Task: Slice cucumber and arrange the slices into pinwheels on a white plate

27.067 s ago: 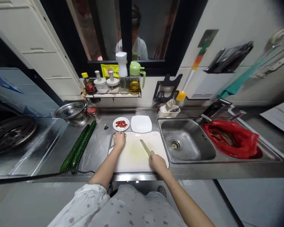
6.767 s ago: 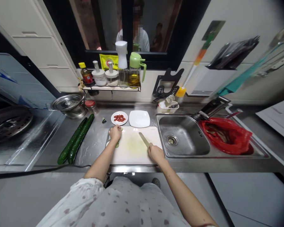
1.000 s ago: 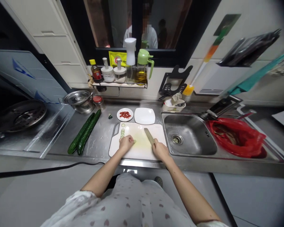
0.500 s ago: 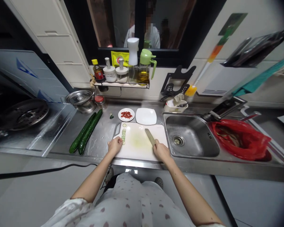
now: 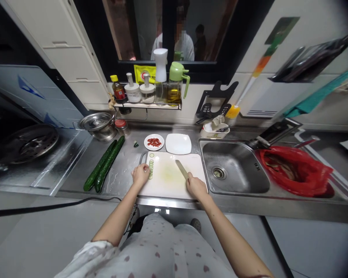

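Partly behind the left hand, cucumber slices line the left side of the cutting board; whether the bent fingers pinch one is unclear. Across the board, the right hand clasps a knife, handle hidden. Between, stained surface extends toward the front edge of the bench.

Knife in right grip, cucumber slices

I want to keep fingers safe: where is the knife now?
In the head view, the knife is in the right hand, over the cutting board, left of the sink.
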Action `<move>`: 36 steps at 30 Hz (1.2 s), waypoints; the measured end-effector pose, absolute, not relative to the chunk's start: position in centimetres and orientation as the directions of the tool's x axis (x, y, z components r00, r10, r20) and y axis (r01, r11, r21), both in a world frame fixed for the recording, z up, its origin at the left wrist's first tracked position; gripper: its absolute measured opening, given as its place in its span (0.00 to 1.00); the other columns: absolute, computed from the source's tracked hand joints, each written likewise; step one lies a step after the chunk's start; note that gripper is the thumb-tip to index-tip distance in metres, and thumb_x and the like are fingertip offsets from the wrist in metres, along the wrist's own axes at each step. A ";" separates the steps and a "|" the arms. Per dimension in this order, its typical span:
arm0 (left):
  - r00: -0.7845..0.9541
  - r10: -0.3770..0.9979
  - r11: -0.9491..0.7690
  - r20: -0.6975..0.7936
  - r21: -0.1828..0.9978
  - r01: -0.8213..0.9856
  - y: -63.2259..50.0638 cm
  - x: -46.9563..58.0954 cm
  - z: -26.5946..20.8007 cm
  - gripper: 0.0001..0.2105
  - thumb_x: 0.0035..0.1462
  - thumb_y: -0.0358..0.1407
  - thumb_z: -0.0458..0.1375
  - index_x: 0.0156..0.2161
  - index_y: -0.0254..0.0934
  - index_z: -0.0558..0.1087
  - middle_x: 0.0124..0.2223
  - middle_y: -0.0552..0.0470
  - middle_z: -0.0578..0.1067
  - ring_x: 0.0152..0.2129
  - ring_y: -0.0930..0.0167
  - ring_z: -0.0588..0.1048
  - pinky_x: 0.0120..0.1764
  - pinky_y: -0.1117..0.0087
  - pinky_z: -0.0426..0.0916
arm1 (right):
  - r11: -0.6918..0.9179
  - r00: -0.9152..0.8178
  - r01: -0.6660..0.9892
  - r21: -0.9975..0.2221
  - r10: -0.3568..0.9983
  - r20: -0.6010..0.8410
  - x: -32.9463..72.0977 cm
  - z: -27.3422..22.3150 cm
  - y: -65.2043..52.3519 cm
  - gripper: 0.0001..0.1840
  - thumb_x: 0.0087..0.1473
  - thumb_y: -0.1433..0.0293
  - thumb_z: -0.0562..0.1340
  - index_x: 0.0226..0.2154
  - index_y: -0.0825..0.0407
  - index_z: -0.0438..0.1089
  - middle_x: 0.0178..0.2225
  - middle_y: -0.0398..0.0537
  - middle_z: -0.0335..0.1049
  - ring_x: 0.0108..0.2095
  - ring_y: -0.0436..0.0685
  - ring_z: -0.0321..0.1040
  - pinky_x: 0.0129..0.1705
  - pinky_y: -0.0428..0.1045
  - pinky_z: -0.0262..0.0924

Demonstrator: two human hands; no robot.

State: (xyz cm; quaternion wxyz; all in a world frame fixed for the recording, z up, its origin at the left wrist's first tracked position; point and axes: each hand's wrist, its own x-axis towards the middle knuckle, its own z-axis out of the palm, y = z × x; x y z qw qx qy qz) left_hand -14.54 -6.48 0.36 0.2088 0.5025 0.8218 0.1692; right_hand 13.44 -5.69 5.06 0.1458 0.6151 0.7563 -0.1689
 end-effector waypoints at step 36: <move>0.064 0.961 0.111 -0.270 0.586 0.802 -0.6 -10.2 2.3 0.09 0.52 0.31 0.56 0.37 0.43 0.75 0.37 0.56 0.79 0.37 0.70 0.75 0.47 0.67 0.60 | 0.169 -0.198 0.980 -0.105 0.867 -0.457 13.1 5.0 -5.5 0.20 0.60 0.72 0.47 0.55 0.55 0.55 0.40 0.60 0.73 0.43 0.60 0.71 0.40 0.50 0.57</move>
